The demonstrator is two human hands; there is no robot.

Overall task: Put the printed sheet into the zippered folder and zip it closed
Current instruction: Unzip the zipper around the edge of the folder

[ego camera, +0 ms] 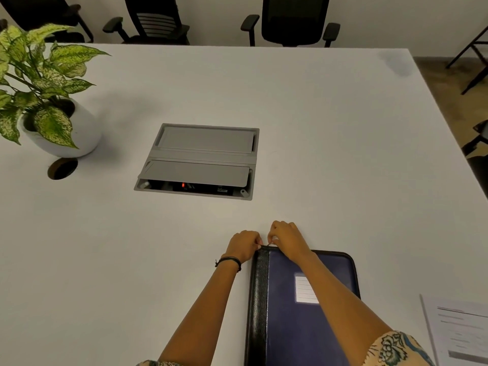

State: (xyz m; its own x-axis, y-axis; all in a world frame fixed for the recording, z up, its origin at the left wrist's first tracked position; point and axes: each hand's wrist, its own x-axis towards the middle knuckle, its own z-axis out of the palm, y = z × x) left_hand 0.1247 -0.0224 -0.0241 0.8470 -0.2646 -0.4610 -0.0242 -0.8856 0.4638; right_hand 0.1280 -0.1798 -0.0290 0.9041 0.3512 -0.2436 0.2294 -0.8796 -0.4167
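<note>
Head view: zippered folder (290, 339) flat on bench (317, 128), long axis away from person. Left hand (244, 245) grips far spine corner; right hand (287, 239) pinches zipper pull (268, 244) there. Printed sheet (462, 331) outside, rightward.

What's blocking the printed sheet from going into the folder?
The zippered folder itself: its cover lies closed. The printed sheet lies outside, on the table to its right. The left hand grips its far-left corner; the right hand pinches the zipper pull.
</note>
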